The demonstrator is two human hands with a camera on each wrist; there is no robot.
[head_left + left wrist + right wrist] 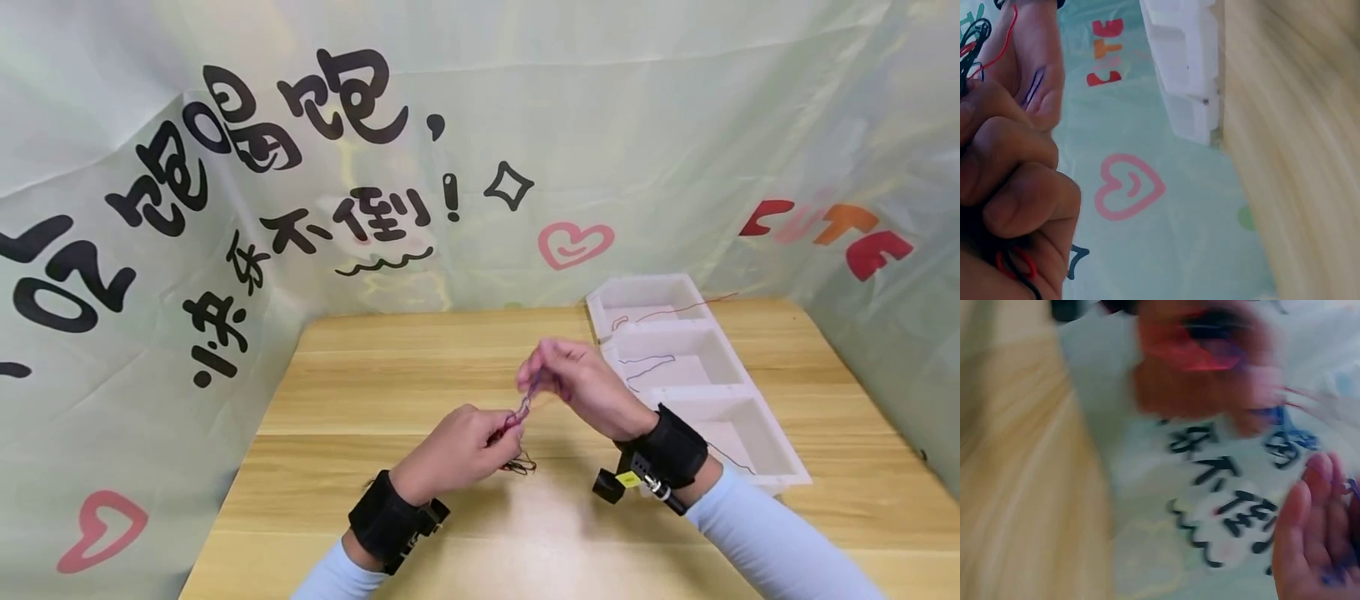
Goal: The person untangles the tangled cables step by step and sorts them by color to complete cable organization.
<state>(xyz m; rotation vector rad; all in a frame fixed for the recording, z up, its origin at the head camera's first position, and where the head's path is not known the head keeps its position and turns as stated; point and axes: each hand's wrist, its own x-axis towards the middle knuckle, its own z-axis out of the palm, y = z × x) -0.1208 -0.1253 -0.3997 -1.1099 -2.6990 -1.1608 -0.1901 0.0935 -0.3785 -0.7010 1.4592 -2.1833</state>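
Note:
Over the middle of the table, my left hand (465,446) grips a tangled bundle of threads (519,464), with dark loops hanging below the fingers. Red and black strands of it show in the left wrist view, above and below the curled fingers. To its right and slightly higher, my right hand (588,387) pinches a blue thread (534,385) that runs up from the bundle. A blue loop (1034,86) lies against the right hand's fingers in the left wrist view. Motion blurs the left hand (1204,369) in the right wrist view.
A white three-compartment tray (716,354) stands right of the hands. A red thread (675,310) lies in the back compartment, a blue thread (652,367) in the middle, and a dark thread (731,458) at the front. Printed cloth walls (480,100) surround the wooden table (360,367).

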